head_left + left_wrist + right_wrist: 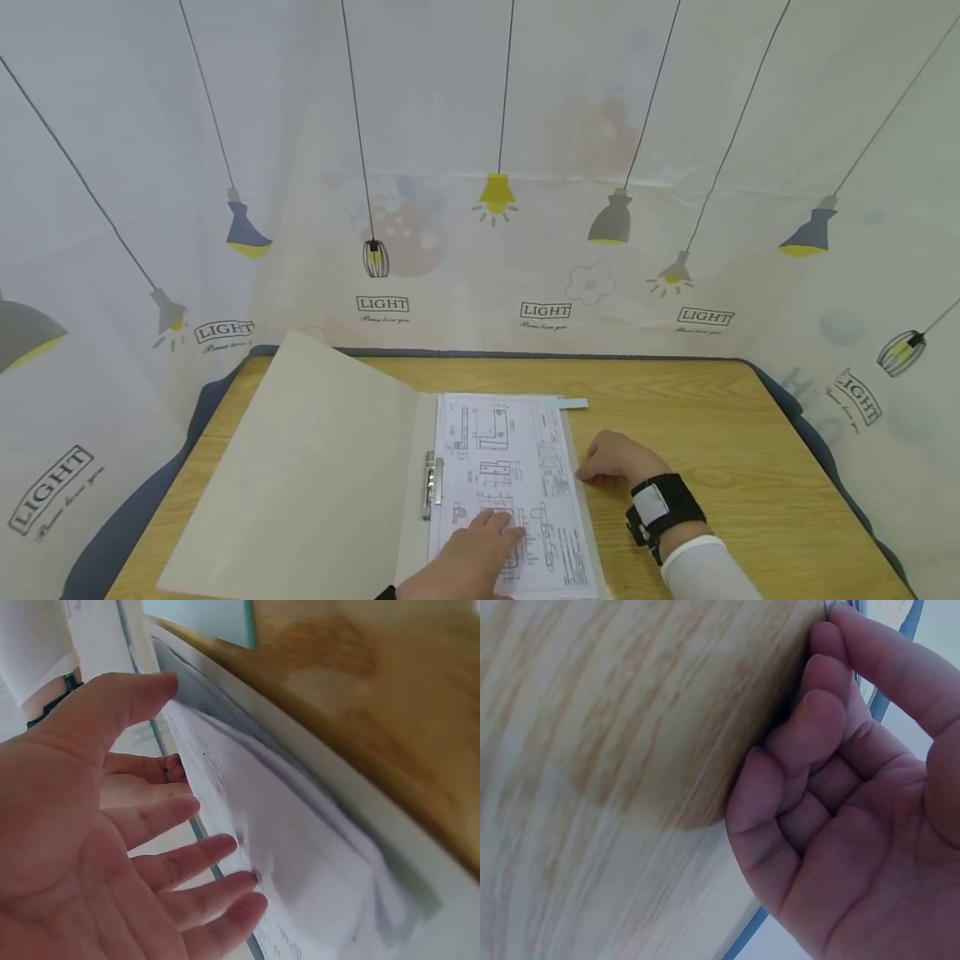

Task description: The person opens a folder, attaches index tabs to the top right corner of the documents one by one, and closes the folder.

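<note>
An opened cream file folder point(300, 467) lies on the wooden table, its cover spread to the left. A metal clip point(430, 485) at the spine holds a stack of white sheets, the top one a technical drawing sheet point(525, 467) with line figures. My left hand point(480, 550) rests on the lower part of that drawing, fingers straight and a little spread. At the stack's right edge, my right hand point(621, 460) pinches the sheet edge between thumb and index finger. Its other fingers point(761, 787) are curled in close to the tabletop.
A pale blue index tab point(573, 403) sticks out from the upper right of the sheets. Bare wooden table point(720, 433) extends to the right of the folder. Behind and at both sides hangs a curtain point(465, 108) printed with lamps.
</note>
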### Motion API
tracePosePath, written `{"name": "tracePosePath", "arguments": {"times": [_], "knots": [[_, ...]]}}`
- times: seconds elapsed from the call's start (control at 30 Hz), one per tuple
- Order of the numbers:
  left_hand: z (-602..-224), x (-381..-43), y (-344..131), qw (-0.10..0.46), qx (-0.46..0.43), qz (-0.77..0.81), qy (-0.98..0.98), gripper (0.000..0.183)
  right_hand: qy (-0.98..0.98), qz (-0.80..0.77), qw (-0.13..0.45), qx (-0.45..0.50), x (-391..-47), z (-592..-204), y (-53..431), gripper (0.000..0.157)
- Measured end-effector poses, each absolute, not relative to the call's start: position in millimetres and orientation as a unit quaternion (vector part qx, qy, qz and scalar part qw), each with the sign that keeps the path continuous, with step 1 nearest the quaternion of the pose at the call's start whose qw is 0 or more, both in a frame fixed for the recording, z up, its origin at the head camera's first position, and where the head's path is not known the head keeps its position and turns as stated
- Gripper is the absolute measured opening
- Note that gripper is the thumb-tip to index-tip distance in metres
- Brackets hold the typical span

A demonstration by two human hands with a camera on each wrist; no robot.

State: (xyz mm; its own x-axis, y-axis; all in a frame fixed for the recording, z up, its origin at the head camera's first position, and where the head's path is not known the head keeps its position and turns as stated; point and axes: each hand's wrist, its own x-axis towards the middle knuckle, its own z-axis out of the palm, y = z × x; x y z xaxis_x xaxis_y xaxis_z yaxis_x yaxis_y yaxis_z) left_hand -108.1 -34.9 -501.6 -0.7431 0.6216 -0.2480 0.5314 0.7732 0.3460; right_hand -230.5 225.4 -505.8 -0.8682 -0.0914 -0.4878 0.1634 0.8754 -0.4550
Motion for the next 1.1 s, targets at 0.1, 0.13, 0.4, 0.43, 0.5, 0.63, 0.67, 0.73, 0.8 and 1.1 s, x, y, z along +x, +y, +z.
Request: {"name": "tracePosePath", "arguments": {"times": [0.1,0.13,0.4,0.43,0.5,0.63,0.67,0.73,0.8,1.1], "knots": [[-497.3,-106.7,-34.3,0.204,0.304,0.164,0.916,0.063,0.935,-0.247,0.254,0.018,-231.2,-506.5,225.2,0.02],[-495.7,-106.4,-33.6,0.208,0.301,0.173,0.914,0.06,0.935,-0.247,0.254,0.018,-231.0,-506.5,225.3,0.02],[-486.8,-105.8,-28.6,0.118,0.291,0.222,0.923,0.025,0.936,-0.245,0.252,0.013,-228.5,-503.3,224.1,0.02],[-485.7,-105.3,-28.7,0.107,0.286,0.229,0.924,0.016,0.936,-0.246,0.251,0.013,-228.2,-503.0,223.7,0.021],[-483.0,-104.3,-29.4,0.101,0.266,0.255,0.924,0.005,0.935,-0.251,0.251,0.013,-227.4,-501.8,223.4,0.021],[-482.3,-103.6,-31.0,0.099,0.231,0.283,0.926,0.013,0.93,-0.253,0.265,0.01,-227.6,-499.7,224.5,0.02],[-482.1,-103.6,-31.4,0.098,0.226,0.286,0.926,0.015,0.93,-0.253,0.268,0.009,-227.6,-499.1,224.7,0.02],[-482.5,-103.9,-32.0,0.098,0.221,0.285,0.928,0.02,0.93,-0.252,0.269,0.011,-227.7,-499.2,224.9,0.019],[-482.6,-104.5,-32.4,0.111,0.212,0.286,0.928,0.024,0.931,-0.252,0.262,0.014,-227.2,-500.2,224.7,0.019],[-487.8,-107.3,-33.3,0.173,0.189,0.337,0.906,0.027,0.928,-0.258,0.268,0.01,-227.5,-498.7,224.9,0.017]]}}
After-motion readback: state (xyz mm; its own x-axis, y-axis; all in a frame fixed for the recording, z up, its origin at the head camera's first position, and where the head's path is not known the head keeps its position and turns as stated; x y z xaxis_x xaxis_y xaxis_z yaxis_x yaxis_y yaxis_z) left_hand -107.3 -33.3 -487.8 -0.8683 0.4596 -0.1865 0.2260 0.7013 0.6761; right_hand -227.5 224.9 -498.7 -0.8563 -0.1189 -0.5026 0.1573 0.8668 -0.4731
